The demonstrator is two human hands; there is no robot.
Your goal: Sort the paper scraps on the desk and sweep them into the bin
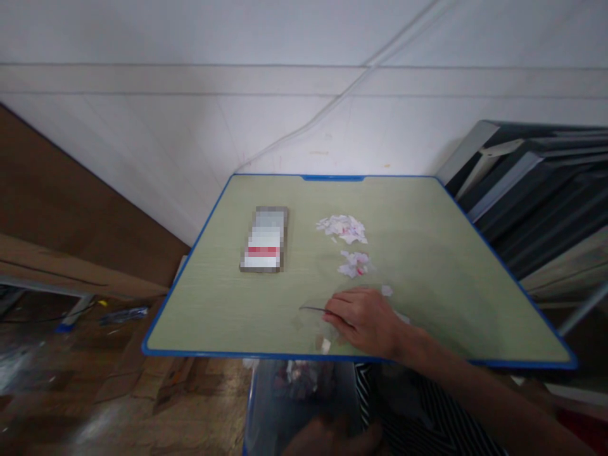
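My right hand (pixel 363 320) rests low over the table's front half, fingers pinched on tweezers (pixel 311 308) whose slim, dark, curved tip points left. Near its fingers, small pale scraps (pixel 325 346) lie by the front edge, and one white paper scrap (pixel 387 291) sits just beyond the knuckles. Farther back are two heaps of torn white paper bits with pink marks: a larger heap (pixel 342 228) and a smaller heap (pixel 355 263). Below the table edge, my left hand (pixel 332 438) is dim and blurred over a clear plastic bin (pixel 256 411); its fingers cannot be made out.
The pale green table (pixel 427 253) has a blue rim. A phone-shaped slab (pixel 265 240), its screen pixelated, lies on its left side. Dark flat panels (pixel 546 183) lean at the right. Paper scraps (pixel 304 377) fill the bin's far end. A white wall stands behind.
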